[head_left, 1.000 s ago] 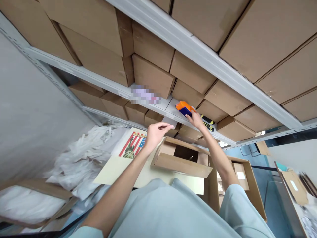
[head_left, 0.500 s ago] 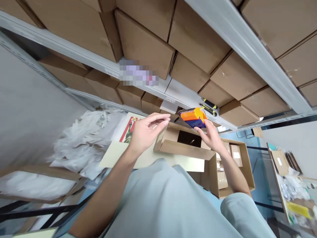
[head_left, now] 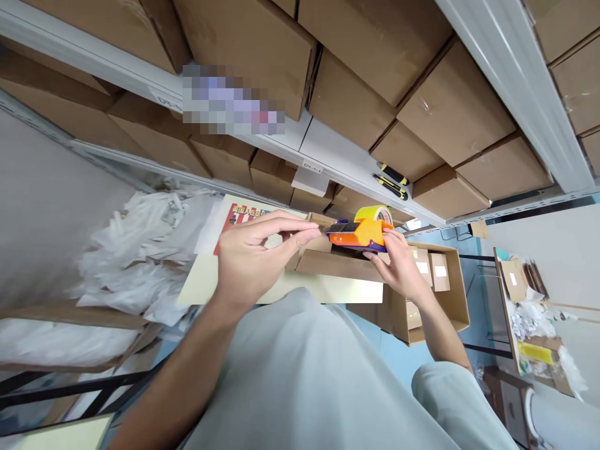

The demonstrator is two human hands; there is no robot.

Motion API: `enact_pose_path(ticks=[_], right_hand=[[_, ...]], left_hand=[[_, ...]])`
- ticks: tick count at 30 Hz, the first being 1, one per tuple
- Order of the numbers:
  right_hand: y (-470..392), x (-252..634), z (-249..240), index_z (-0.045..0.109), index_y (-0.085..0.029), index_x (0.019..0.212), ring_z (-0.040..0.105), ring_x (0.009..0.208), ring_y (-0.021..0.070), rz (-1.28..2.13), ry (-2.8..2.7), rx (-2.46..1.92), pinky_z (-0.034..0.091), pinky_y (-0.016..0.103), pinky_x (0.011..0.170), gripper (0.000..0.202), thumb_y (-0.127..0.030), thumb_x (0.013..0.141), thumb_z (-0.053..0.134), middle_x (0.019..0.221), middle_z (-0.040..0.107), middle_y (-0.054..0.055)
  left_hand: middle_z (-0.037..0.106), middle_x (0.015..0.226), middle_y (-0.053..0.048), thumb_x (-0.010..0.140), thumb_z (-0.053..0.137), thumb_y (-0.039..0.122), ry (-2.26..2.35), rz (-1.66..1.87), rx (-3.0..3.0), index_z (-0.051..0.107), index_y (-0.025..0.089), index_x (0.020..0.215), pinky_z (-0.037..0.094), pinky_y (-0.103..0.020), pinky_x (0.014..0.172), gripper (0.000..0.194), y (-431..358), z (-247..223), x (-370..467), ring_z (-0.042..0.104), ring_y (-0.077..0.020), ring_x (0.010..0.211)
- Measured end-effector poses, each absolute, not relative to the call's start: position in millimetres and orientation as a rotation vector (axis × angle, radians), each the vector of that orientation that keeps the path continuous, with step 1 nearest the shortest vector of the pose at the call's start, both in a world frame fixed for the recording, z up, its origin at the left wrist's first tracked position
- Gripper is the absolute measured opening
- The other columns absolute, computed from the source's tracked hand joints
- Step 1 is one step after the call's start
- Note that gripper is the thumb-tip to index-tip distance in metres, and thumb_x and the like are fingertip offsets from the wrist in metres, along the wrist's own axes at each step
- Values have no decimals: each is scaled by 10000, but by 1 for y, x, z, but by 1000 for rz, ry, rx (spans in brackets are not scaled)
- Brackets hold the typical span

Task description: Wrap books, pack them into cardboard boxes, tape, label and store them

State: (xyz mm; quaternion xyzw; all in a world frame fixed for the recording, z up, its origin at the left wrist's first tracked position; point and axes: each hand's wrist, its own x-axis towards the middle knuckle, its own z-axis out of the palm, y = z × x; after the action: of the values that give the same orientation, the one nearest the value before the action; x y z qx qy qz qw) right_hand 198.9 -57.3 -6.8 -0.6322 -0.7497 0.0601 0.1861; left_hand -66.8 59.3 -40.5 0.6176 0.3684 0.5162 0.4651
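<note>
The person's right hand (head_left: pixel 398 265) is closed around the orange tape dispenser (head_left: pixel 357 234), which is above the open cardboard box (head_left: pixel 335 264) on the worktop (head_left: pixel 281 289). The left hand (head_left: pixel 255 256) has its thumb and fingertips nearly together just beside the dispenser's front end; whether they pinch the tape cannot be told.

Smooth, bright plastic is seen on the tape dispenser (head_left: pixel 359 235). Matt brown cardboard is shown by the boxes (head_left: pixel 450 103), with glossy tape strips on some. The shelf (head_left: pixel 337 144) appears coated in smooth grey paint; soft matt cloth is seen in the shirt (head_left: pixel 309 375).
</note>
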Motion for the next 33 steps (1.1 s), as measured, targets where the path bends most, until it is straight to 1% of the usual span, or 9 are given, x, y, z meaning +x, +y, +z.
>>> enact_pose_path(ticks=[3,5,8,11,17,21,25,27,33], right_hand=[[-61,199,-8,658,-255,1220,722,1102,335,175,-2134,-1781,563,600,1134,236,-461,1128,588,1094,770,111],[-64,199,-9,655,-253,1221,731,1078,335,176,-2157,-1777,562,615,1139,221,-443,1127,596,1092,778,113],[-67,200,-7,644,-241,1214,738,1049,334,157,-2181,-1739,575,617,1122,193,-408,1125,606,1073,783,117],[-72,202,-3,634,-243,1230,739,1047,331,163,-2187,-1720,583,614,1107,167,-365,1117,617,1087,786,114],[-83,208,-1,629,-247,1250,732,1050,328,170,-2201,-1670,583,626,1098,170,-308,1092,612,1109,779,109],[-89,210,-2,629,-249,1240,723,1020,320,172,-2175,-1648,580,623,1089,164,-291,1085,595,1077,770,101],[-93,211,-2,623,-251,1226,724,1041,317,197,-2163,-1629,569,620,1101,155,-272,1074,601,1096,769,100],[-95,212,-2,621,-253,1225,724,1051,315,212,-2158,-1619,565,618,1106,157,-260,1069,605,1111,769,99],[-100,215,-7,608,-258,1206,721,1047,305,206,-2141,-1568,580,590,1093,139,-247,1069,619,1088,753,91]], left_hand=[[842,1025,-13,1014,744,344,797,1240,1638,890,318,1010,697,-410,940,148,57,-36,-66,799,-224,963],[847,1059,-19,1014,744,320,760,1240,1710,883,304,1022,687,-394,964,140,55,-34,-64,799,-213,972],[832,942,-9,950,839,311,762,1272,1758,847,279,911,680,-342,823,52,55,-30,-62,774,-187,860],[795,801,33,924,880,280,792,1331,1730,805,304,806,636,-319,659,142,53,-27,-61,731,-162,727],[835,814,68,946,846,239,857,1415,1688,857,337,831,681,-297,617,152,44,-22,-63,784,-151,675],[869,911,54,985,799,249,904,1272,1702,891,338,991,715,-279,640,128,37,-23,-67,823,-163,700],[885,1073,28,1038,735,266,876,1159,1762,852,319,1254,704,-240,642,251,30,-26,-71,851,-164,770],[882,1120,32,1045,725,238,841,1178,1809,827,317,1309,695,-223,648,294,28,-26,-70,851,-148,782],[840,846,93,965,829,123,722,1341,1943,814,266,940,590,-193,587,146,28,-19,-61,740,-73,657]])
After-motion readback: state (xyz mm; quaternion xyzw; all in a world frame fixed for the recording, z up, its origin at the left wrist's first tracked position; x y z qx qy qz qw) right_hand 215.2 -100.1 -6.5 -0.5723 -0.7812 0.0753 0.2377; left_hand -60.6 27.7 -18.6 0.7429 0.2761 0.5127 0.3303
